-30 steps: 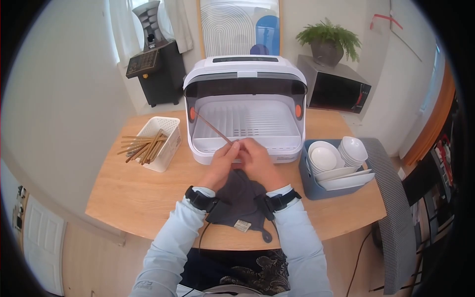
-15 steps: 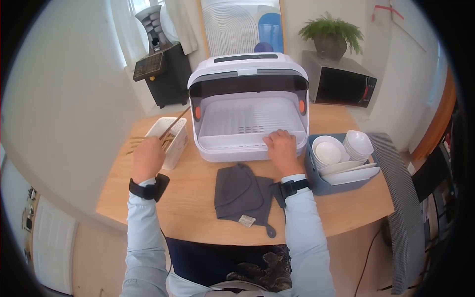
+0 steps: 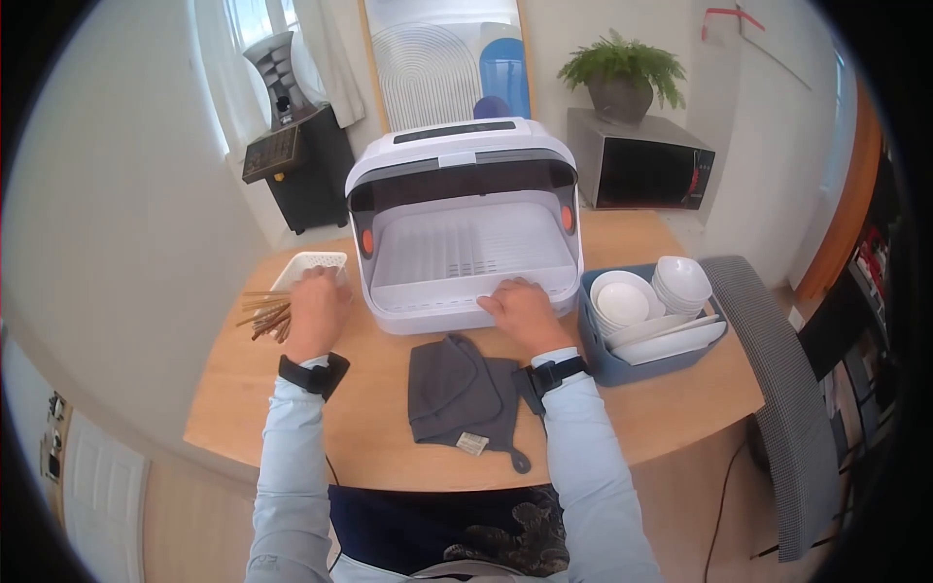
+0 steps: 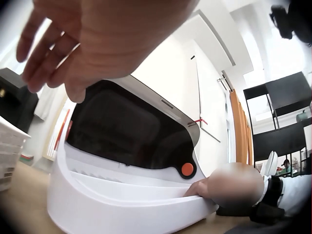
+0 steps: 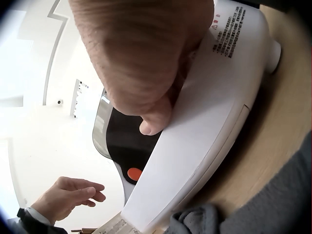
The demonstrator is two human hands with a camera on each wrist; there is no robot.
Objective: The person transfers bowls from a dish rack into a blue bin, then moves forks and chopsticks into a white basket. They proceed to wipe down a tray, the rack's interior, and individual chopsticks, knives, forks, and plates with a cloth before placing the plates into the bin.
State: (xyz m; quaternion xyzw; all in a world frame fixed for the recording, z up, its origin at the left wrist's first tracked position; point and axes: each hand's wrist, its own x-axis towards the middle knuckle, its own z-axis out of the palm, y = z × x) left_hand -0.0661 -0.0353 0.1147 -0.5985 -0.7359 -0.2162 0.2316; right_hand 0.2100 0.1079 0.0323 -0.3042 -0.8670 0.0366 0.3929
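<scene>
Over the white perforated basket (image 3: 335, 260) at the left, my left hand (image 3: 319, 311) hovers with fingers loosely bent and nothing in them; the right wrist view shows this hand (image 5: 70, 197) from the side. Several brown chopsticks (image 3: 267, 317) lie in the basket, their ends sticking out toward the left front. My right hand (image 3: 525, 313) rests on the front rim of a white dish-drying cabinet (image 3: 428, 313), its lid raised. In the right wrist view the thumb lies along the rim, while the other fingers are largely hidden behind the hand.
A folded grey cloth (image 3: 457, 389) lies at the table's front. To the right, a blue-grey bin (image 3: 622, 371) holds white bowls (image 3: 680, 282) and plates (image 3: 671, 342). A microwave (image 3: 646, 170) with a potted fern stands behind, and a checked chair (image 3: 758, 389) sits beside the table.
My hands parted from above the cloth. The left carried a chopstick to the basket and let it go there; the right moved onto the cabinet's front rim.
</scene>
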